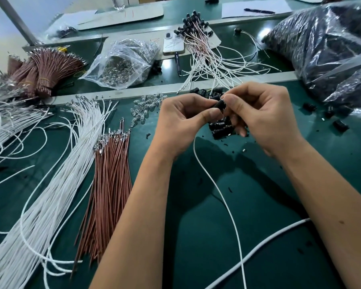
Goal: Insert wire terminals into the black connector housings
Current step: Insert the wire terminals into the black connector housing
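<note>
L hand (183, 117) pinches black housing (218, 105), axis running L-R. R hand (258, 113) pinches white wire (217, 188) at housing's R end; terminal hidden under fingertips, wire trails below grip.

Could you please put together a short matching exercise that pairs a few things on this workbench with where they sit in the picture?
Things:
1. brown wire bundle
2. phone
3. black connector housing
4. clear bag of small bulbs

Places:
A. pinched between the left hand and right hand
B. lying flat to the left of the left forearm
C. beyond the metal rail, left of the phone
D. beyond the metal rail, beside the finished white-wire assemblies

Pairs: 1-B, 2-D, 3-A, 4-C
</note>
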